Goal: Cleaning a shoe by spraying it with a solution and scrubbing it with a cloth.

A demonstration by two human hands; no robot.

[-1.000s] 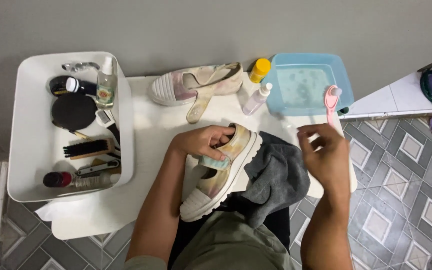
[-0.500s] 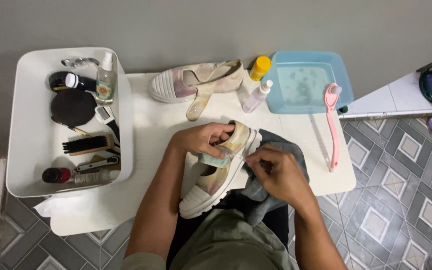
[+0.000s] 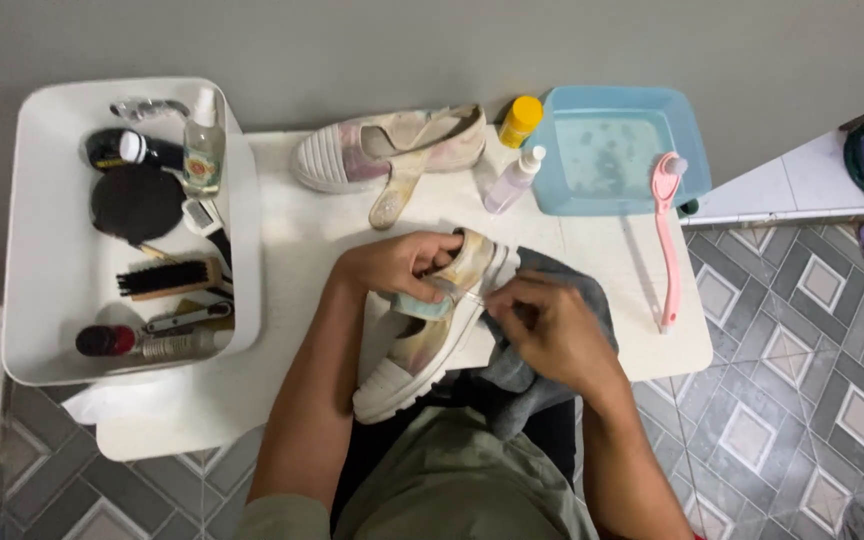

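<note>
Pastel shoe (image 3: 422,350) at the table's (image 3: 282,250) near edge, gripped at its opening by the left hand (image 3: 397,265); right hand (image 3: 547,330) pinches its strap over a grey cloth (image 3: 577,285). Second shoe (image 3: 392,150) and blue basin (image 3: 612,150) lie along the far edge.

shoe (image 3: 422,350) – pastel, white sole | cloth (image 3: 542,370) – grey | basin (image 3: 612,150) – blue

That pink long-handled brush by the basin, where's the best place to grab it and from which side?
Take the pink brush by the bare lower half of its handle, coming from the table's right edge. It lies flat, running toward the person, with its head resting on the blue basin's rim, so the low end is clear. The right hand is nearer, though it is now at the shoe.
</note>
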